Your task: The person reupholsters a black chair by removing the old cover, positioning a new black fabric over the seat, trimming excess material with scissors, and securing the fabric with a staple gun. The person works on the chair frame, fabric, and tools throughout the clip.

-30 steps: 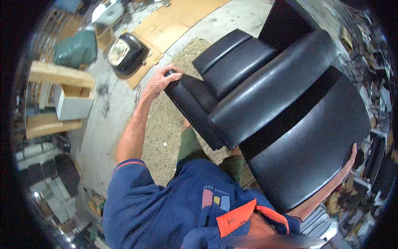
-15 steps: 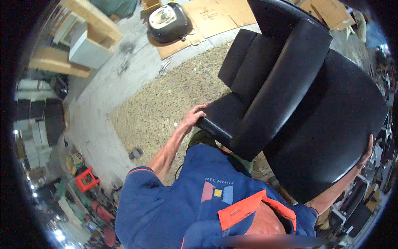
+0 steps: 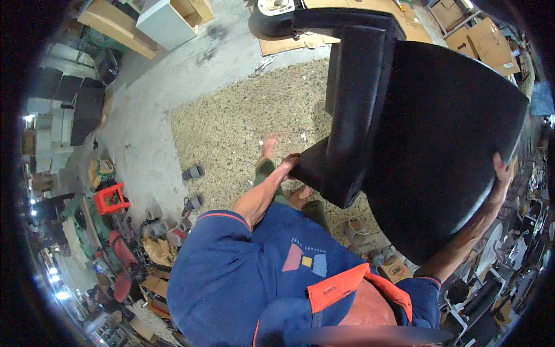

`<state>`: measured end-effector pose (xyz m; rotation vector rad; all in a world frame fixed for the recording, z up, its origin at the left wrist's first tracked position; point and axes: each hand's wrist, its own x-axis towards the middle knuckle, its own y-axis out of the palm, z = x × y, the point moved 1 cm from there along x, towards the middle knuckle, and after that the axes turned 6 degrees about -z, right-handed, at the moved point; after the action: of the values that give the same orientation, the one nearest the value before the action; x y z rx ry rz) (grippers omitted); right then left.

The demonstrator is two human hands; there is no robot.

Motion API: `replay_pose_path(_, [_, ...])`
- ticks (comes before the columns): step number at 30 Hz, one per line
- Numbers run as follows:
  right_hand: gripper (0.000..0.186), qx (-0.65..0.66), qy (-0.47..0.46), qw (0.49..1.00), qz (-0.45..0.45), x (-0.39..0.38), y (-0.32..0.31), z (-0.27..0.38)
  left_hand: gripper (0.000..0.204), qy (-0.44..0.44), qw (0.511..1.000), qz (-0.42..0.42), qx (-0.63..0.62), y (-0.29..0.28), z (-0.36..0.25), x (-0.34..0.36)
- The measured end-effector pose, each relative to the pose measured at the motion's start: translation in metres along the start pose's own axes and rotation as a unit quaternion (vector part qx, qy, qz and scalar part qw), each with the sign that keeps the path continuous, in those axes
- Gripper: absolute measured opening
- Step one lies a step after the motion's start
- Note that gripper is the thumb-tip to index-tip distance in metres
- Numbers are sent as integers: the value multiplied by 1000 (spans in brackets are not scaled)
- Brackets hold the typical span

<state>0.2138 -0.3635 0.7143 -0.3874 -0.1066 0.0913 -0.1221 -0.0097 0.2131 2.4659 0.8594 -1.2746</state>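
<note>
In front of me hangs a large black leather-look armchair point(image 3: 436, 144), tilted on its side, its broad curved panel to the right. My left hand point(image 3: 291, 166) is closed on the lower left corner of the chair. At the far right my right hand point(image 3: 504, 168) grips the outer edge of the curved panel, thumb over its face and the other fingers mostly hidden behind. My forearms reach out to either side of the chair, which hides much of the floor to the right.
A speckled tan mat point(image 3: 231, 121) lies under my bare feet, with grey slippers point(image 3: 193, 172) beside it. A red stool point(image 3: 111, 199) and clutter stand at left. Behind are a white cabinet point(image 3: 166, 24), cardboard boxes point(image 3: 491, 45) and a black rounded appliance point(image 3: 272, 23). More clutter fills the right.
The armchair has turned in my hands, so its left section now stands more upright in view and less of its inner side shows. Both hands keep their hold. My view has shifted too.
</note>
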Motion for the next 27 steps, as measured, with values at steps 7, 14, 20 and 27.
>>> replay_pose_path(7, [84, 50, -66, 991, 104, -109, 150, 61, 80, 374, 902, -125, -177, -59, -171, -141])
replay_pose_path(14, [99, 32, -44, 965, 255, -234, 346, 80, 107, 466, 869, -68, -156, -117, -217, -206])
replay_pose_path(20, [94, -63, -101, 934, 337, -320, 522, 61, 113, 317, 876, 44, -361, -284, -134, -141])
replay_pose_path(27, [106, -181, -212, 892, 357, -398, 666, 48, 79, 219, 892, 30, -393, -400, -69, -56])
